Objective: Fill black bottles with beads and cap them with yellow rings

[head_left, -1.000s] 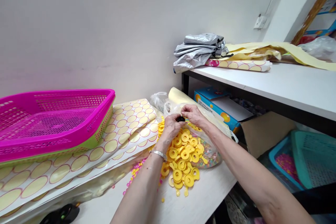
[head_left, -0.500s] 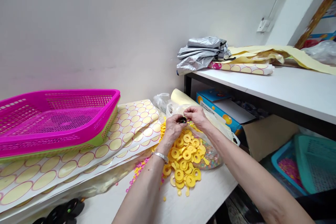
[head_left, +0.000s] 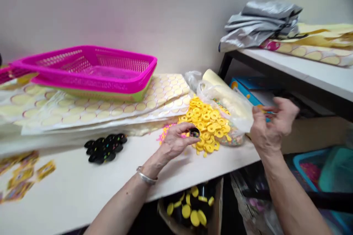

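My left hand (head_left: 178, 142) pinches a small black round piece (head_left: 194, 132) just above the white table (head_left: 82, 187), beside a heap of yellow rings (head_left: 208, 125). My right hand (head_left: 271, 125) hovers to the right of the heap, blurred, fingers loosely curled with nothing visible in them. A clear plastic bag (head_left: 231, 108) with coloured beads lies behind the rings. A cluster of black round pieces (head_left: 104, 147) sits on the table to the left.
A pink basket (head_left: 91, 69) rests on sheets of round stickers (head_left: 116, 106). Small yellow cards (head_left: 22, 176) lie at far left. A raised shelf (head_left: 309, 71) at right carries grey bags (head_left: 261, 24). A box of yellow and black discs (head_left: 190, 205) sits below the table.
The view swung left and down. My hands parted: the left carried the black piece toward the table front, the right drew away to the right.
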Motion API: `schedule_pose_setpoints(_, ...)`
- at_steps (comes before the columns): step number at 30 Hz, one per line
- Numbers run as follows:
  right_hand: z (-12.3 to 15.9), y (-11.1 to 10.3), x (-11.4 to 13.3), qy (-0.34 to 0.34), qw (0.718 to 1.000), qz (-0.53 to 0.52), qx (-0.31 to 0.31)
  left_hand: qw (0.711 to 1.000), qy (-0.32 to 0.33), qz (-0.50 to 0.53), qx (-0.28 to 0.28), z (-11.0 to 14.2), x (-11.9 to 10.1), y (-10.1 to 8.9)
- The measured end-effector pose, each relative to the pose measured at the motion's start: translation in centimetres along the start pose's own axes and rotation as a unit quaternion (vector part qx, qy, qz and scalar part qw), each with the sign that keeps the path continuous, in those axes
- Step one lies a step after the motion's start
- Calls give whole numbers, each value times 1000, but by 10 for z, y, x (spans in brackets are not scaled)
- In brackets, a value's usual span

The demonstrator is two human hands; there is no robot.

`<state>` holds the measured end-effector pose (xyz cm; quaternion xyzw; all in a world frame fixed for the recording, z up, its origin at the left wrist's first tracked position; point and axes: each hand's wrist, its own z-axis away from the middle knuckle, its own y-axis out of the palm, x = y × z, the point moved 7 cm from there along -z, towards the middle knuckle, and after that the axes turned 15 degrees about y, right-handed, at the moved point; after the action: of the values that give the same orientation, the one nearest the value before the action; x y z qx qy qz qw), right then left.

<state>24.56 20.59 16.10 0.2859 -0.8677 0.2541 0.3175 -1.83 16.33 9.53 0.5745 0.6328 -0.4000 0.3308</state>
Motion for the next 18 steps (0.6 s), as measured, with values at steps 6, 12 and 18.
schedule_pose_setpoints(6, 115, 10, 7, 39, 956, -37, 288, 981, -111, -115, -111, 112, 11, -58)
schedule_pose_setpoints(12, 182, 59, 27, 20, 912, 38, 408, 973, -112, -143, -139, 148, 31, -62)
schedule_pose_setpoints(18, 197, 81, 48, -23, 893, 157, 421, 971, -83, -182, -134, 154, 40, -63)
